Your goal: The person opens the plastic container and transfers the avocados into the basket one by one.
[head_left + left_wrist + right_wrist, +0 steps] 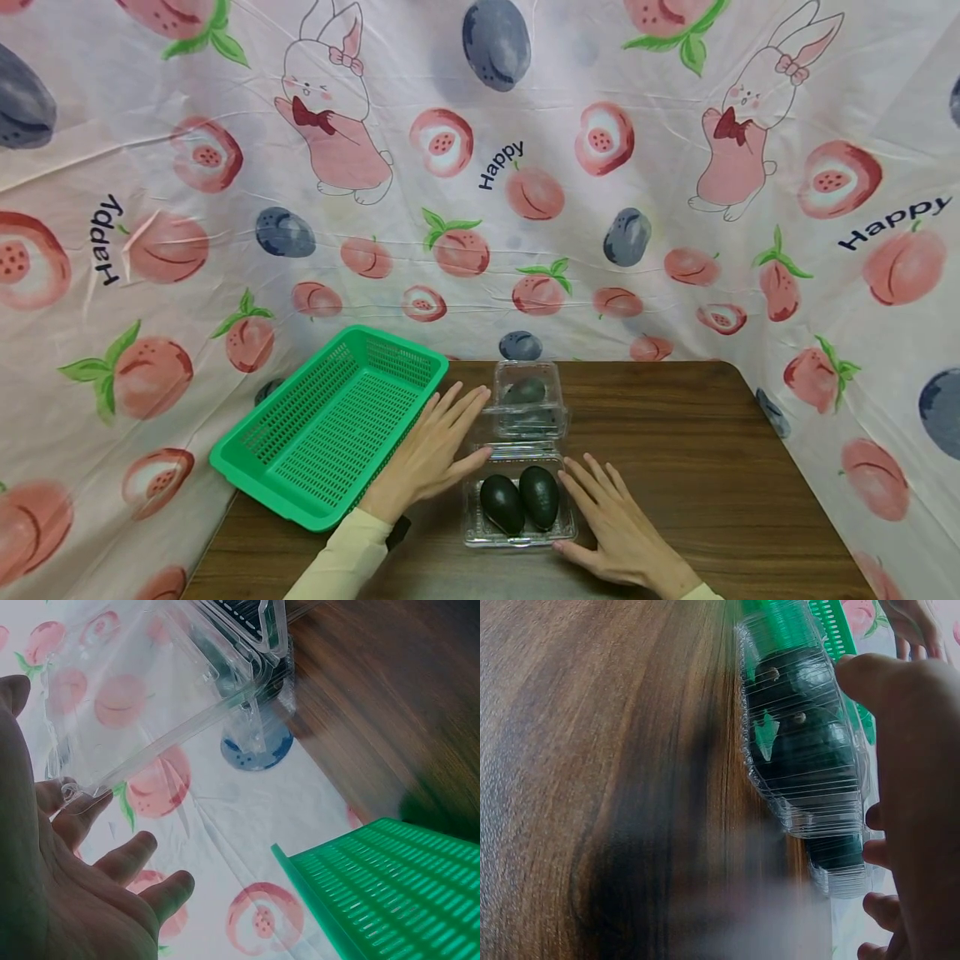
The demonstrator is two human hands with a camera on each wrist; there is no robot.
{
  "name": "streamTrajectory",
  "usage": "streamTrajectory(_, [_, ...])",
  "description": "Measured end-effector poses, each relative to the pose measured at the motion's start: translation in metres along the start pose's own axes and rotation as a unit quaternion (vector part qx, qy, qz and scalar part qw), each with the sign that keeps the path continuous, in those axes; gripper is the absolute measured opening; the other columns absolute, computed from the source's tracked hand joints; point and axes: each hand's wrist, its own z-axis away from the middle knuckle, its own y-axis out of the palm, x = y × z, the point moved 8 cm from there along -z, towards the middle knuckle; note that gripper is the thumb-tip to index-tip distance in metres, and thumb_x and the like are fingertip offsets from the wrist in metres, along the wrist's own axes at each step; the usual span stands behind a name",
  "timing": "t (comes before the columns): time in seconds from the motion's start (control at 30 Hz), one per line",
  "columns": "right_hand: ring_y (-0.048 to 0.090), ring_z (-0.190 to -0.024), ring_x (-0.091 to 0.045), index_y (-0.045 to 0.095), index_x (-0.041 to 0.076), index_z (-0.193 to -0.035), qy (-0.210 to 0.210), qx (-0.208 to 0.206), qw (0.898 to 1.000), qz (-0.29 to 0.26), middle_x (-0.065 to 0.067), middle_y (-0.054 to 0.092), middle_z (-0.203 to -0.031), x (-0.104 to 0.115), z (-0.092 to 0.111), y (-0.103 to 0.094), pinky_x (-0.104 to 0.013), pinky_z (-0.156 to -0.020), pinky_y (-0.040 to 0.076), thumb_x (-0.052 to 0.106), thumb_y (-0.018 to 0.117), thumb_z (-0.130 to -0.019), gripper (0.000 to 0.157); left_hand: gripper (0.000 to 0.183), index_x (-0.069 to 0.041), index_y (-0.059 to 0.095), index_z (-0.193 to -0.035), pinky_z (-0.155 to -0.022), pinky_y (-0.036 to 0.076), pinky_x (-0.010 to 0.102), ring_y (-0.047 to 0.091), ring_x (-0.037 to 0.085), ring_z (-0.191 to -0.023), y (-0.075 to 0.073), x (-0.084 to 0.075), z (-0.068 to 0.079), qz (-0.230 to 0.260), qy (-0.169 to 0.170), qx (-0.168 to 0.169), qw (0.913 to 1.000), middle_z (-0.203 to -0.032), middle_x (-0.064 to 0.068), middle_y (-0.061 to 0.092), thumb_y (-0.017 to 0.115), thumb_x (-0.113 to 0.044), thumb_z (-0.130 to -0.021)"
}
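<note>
Two dark green avocados (502, 504) lie side by side in a clear plastic clamshell box (480, 540) on the table. The box's lid (161, 742) stands raised on its hinge at the back. My left hand (431, 450) is at the lid's left side with fingers extended; in the left wrist view, fingertips touch a lid corner. My right hand (622, 525) lies along the box's right side, fingers spread and its thumb at the near right corner. In the right wrist view, the thumb is against the box wall (799, 742).
Behind stands another clear box (527, 372) with dark avocado shapes inside. A green perforated basket (330, 433) sits at the left with nothing in it. Brown wooden tabletop (675, 442) stretches to the right. Printed fruit cloth (555, 242) hangs around the table.
</note>
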Motion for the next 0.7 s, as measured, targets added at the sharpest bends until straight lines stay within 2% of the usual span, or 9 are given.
streamTrajectory(0.7, [0.057,-0.153,-0.048,0.062,0.004,-0.16,0.0,-0.003,1.0,0.009,-0.017,0.061,-0.168,0.001,0.0,0.002,-0.028,-0.142,-0.019,0.072,0.076,-0.097,0.093,0.086,-0.021,0.033,-0.18,-0.137,0.032,0.07,0.035,0.043,-0.172,0.009,0.014,-0.016,0.004,-0.006,0.01,0.9999,-0.183,0.008,0.043,0.067,-0.058,-0.11])
